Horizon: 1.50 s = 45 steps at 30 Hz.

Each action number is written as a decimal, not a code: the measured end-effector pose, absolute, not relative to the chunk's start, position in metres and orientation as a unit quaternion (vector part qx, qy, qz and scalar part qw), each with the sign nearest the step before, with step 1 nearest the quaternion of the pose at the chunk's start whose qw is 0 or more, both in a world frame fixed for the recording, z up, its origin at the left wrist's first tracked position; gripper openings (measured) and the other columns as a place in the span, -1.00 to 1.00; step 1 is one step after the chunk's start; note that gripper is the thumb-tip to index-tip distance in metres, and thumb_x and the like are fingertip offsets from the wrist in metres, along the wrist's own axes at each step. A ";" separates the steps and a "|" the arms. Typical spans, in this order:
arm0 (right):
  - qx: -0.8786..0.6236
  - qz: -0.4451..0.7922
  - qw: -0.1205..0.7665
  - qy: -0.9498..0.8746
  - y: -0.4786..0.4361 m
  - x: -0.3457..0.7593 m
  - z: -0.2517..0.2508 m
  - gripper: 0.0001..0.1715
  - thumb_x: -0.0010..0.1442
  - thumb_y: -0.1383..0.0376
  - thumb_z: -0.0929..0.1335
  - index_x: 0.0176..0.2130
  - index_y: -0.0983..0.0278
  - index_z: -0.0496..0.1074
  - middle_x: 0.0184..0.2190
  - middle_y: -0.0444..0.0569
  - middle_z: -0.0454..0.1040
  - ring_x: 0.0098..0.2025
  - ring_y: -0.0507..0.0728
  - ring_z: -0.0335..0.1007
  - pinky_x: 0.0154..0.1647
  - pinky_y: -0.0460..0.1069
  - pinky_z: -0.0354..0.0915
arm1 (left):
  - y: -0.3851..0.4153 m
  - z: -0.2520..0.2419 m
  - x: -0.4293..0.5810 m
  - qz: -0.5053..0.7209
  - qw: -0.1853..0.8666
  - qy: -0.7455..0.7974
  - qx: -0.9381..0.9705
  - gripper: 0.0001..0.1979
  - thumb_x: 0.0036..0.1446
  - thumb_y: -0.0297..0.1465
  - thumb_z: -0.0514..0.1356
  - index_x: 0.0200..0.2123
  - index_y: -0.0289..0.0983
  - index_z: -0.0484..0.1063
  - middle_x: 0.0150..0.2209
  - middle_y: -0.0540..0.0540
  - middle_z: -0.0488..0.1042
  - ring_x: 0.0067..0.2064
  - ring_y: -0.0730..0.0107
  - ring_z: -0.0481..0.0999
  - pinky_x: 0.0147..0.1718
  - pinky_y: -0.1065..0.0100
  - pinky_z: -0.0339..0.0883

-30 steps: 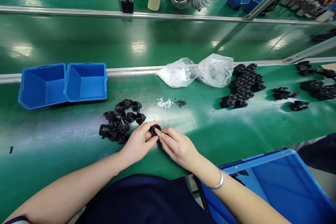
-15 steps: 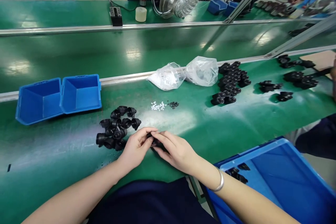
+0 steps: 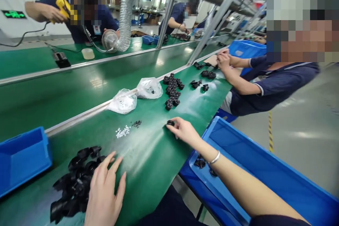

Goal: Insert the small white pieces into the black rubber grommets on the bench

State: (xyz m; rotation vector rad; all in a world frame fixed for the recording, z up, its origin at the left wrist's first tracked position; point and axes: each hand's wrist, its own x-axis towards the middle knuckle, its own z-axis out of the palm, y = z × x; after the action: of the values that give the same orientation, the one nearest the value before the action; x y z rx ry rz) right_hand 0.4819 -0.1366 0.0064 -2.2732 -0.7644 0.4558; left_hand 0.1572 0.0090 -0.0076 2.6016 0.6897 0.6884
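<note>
Black part [image 3: 170, 123] in hand [image 3: 185, 132], badge [image 3: 97, 29] illegible

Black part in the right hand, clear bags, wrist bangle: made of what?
Black part: probably molded plastic, going by its dark, rounded form; too small to rule out rubber.
Clear bags: likely thin plastic film, see-through and crinkled.
Bangle: looks like smooth metal, silvery with bright highlights.
</note>
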 end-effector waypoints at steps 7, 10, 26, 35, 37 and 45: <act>-0.874 0.060 0.465 -0.127 -0.164 0.600 -0.007 -0.36 0.23 0.27 0.30 0.22 0.47 0.12 -0.31 0.04 0.51 -0.60 0.00 0.39 -0.70 -0.14 0.23 | 0.017 -0.018 0.161 0.195 -0.015 0.255 0.947 -0.50 0.25 -0.49 0.03 0.27 -0.26 0.17 0.30 -0.43 0.19 0.32 -0.25 0.17 -0.06 -0.07 0.30; -0.853 0.027 0.508 -0.118 -0.162 0.606 -0.013 -0.26 0.19 0.30 0.28 0.27 0.47 0.01 -0.15 0.14 0.46 -0.50 0.01 0.43 -0.69 -0.14 0.23 | 0.023 -0.025 0.154 0.164 -0.025 0.240 0.956 -0.48 0.23 -0.61 -0.06 0.25 -0.29 0.21 0.27 -0.38 0.26 0.24 -0.13 0.30 -0.03 -0.02 0.31; -0.688 0.141 0.346 -0.622 -0.043 0.423 0.006 -0.91 0.28 0.38 0.33 -0.27 0.30 0.45 -0.33 -0.06 0.45 -0.39 0.02 0.42 -0.30 -0.07 0.39 | 0.012 -0.011 0.159 0.205 0.328 0.194 0.901 -0.74 0.31 -0.28 0.13 0.01 -0.23 0.38 -0.20 -0.13 0.54 -0.17 0.27 0.54 -0.16 0.30 0.43; -0.704 0.089 0.288 -0.643 -0.013 0.412 -0.009 -0.82 0.37 0.36 0.29 -0.24 0.33 0.48 -0.31 -0.01 0.39 -0.30 0.09 0.39 -0.18 -0.01 0.35 | 0.010 0.001 0.163 0.144 0.531 0.224 0.805 -0.69 0.35 -0.21 0.02 -0.04 -0.17 0.49 -0.19 -0.14 0.48 -0.14 0.27 0.50 -0.14 0.28 0.36; -0.706 0.085 0.283 -0.644 -0.016 0.411 -0.012 -0.83 0.36 0.37 0.29 -0.26 0.33 0.46 -0.31 -0.01 0.38 -0.31 0.09 0.38 -0.21 -0.01 0.35 | 0.009 0.001 0.162 0.134 0.549 0.261 0.782 -0.70 0.32 -0.21 0.07 -0.01 -0.17 0.45 -0.20 -0.12 0.48 -0.16 0.27 0.49 -0.14 0.28 0.35; -0.705 0.085 0.300 -0.637 -0.023 0.415 -0.016 -0.85 0.35 0.33 0.30 -0.28 0.28 0.43 -0.31 -0.01 0.41 -0.32 0.10 0.38 -0.27 -0.02 0.35 | 0.006 0.000 0.166 0.109 0.690 0.300 0.650 -0.62 0.16 -0.11 0.23 -0.05 -0.21 0.47 -0.13 -0.12 0.43 -0.49 0.51 0.46 -0.54 0.41 0.33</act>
State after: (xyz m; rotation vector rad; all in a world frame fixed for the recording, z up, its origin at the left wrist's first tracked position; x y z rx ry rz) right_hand 0.4147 -0.0230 -0.0162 -1.8720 -1.6901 0.2260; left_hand 0.1656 0.0062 -0.0003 1.4533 0.6711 0.2445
